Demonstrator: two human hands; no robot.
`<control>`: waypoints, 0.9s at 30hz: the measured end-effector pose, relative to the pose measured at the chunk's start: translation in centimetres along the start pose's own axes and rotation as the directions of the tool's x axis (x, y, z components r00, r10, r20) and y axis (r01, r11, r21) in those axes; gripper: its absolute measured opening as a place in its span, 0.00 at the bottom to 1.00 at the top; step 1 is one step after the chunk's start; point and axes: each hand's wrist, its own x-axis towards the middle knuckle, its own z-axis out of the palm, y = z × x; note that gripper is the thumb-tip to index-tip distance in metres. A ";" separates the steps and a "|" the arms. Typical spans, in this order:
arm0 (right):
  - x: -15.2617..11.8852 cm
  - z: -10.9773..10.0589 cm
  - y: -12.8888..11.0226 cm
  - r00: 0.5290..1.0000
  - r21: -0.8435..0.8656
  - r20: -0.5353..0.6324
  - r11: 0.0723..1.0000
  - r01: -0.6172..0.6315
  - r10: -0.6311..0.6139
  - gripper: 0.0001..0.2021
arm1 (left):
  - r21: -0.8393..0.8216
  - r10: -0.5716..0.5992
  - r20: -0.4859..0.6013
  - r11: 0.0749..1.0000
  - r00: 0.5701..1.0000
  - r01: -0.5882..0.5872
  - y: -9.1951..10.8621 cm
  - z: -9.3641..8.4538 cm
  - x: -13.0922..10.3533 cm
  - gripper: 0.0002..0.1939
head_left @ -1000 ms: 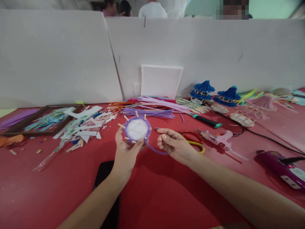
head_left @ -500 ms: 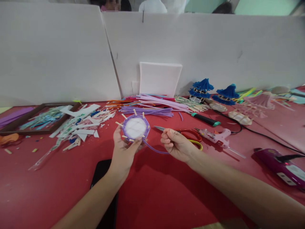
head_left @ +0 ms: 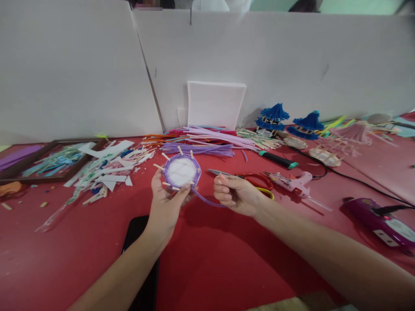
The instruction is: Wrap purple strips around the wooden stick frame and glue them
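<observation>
In the head view, my left hand grips a small many-sided piece by its lower edge, thumb at the front. Its middle is white, its rim is wrapped in purple, and several short wooden pegs stick out around it. From the lower right of the rim a purple pipe cleaner curves across to my right hand. The fingers there are curled closed around its far end, which is hidden. Just behind the right hand lie scissors with red and yellow handles.
Bundled pipe cleaners lie at the back, before white sheets. To the right are a green-black tool, a pink glue gun and a purple power strip. Scraps and a brown frame lie left; a phone is under my left arm.
The view has shifted slightly, so the table things sit a little further left. My right hand has moved slightly towards the piece, its fingers turned a little; both holds are unchanged.
</observation>
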 end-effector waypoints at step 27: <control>0.1 0.6 0.3 0.981 -0.015 -0.177 0.996 0.083 -0.085 0.08 | -0.020 -0.016 0.003 1.000 1.000 0.016 0.2 0.1 -0.1 0.45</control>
